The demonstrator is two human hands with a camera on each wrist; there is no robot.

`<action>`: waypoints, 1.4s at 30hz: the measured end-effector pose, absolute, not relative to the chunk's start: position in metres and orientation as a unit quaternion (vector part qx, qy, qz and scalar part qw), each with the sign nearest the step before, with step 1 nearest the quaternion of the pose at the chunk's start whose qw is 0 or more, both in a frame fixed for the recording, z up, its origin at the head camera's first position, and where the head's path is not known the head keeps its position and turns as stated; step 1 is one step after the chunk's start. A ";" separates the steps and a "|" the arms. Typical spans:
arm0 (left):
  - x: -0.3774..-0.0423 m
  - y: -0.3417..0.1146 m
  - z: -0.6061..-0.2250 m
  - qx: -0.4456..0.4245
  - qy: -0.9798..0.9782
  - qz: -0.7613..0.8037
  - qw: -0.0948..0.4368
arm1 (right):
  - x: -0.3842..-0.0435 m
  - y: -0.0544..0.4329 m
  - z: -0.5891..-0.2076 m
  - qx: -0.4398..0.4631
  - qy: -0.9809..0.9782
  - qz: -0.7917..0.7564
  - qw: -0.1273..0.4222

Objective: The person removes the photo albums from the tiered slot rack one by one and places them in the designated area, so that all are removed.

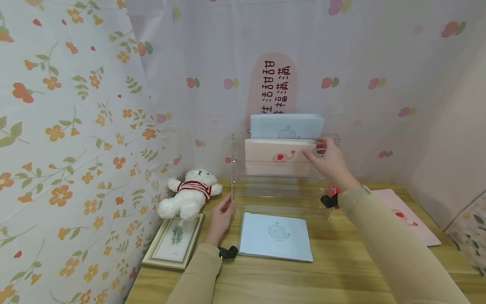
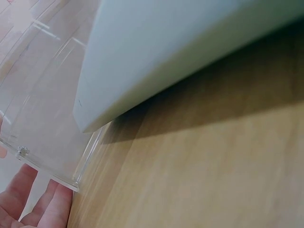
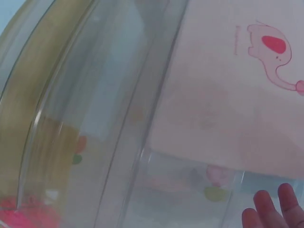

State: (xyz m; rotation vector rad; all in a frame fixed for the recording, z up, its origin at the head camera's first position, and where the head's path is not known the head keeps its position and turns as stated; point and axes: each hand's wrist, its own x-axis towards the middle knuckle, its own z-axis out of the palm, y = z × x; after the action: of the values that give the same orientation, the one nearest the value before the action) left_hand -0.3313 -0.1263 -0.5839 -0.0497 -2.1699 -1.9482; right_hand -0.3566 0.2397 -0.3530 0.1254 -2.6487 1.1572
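Observation:
A clear acrylic rack (image 1: 281, 192) stands on the table against the curtain. On one of its tiers leans a pink booklet (image 1: 262, 158) with a red elephant drawing. Around that booklet's upper right edge is my right hand (image 1: 331, 159), thumb before its face; the right wrist view shows the fingertips (image 3: 264, 209) just off the edge. Behind and above stands a light-blue whale booklet (image 1: 265, 125). My left hand (image 1: 220, 218) touches the rack's left side panel at its foot, fingers (image 2: 56, 206) fairly straight along the outside. Another blue whale booklet (image 1: 258, 232) lies before the rack.
On the left a white teddy bear (image 1: 187, 202) in a striped sweater leans beside a framed plant picture (image 1: 167, 253). A pink elephant booklet (image 1: 411, 223) lies at the right, near my right forearm. Patterned curtains (image 1: 212, 42) enclose the table's back and sides.

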 end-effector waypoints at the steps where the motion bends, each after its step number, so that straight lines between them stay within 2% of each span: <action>1: -0.331 -0.126 -0.584 -0.018 -0.739 -0.663 0.113 | -0.358 0.238 -0.352 0.041 -0.906 0.403 0.125; 14: -0.333 -0.127 -0.580 -0.019 -0.745 -0.657 0.114 | -0.378 0.217 -0.346 0.083 -0.905 0.383 0.166; 29: -0.331 -0.124 -0.580 -0.016 -0.740 -0.660 0.129 | -0.383 0.204 -0.342 0.044 -0.908 0.402 0.113; 33: -0.331 -0.124 -0.578 -0.010 -0.742 -0.657 0.133 | -0.384 0.202 -0.343 0.043 -0.905 0.405 0.122; 42: -0.329 -0.124 -0.580 -0.005 -0.743 -0.661 0.108 | -0.376 0.196 -0.351 0.042 -0.889 0.428 0.158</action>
State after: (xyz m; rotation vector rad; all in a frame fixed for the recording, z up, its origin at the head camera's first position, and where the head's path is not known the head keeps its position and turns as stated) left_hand -0.3293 -0.1244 -0.5803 -0.0158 -2.1854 -1.9458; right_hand -0.3763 0.1957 -0.3507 0.1193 -2.5431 1.2244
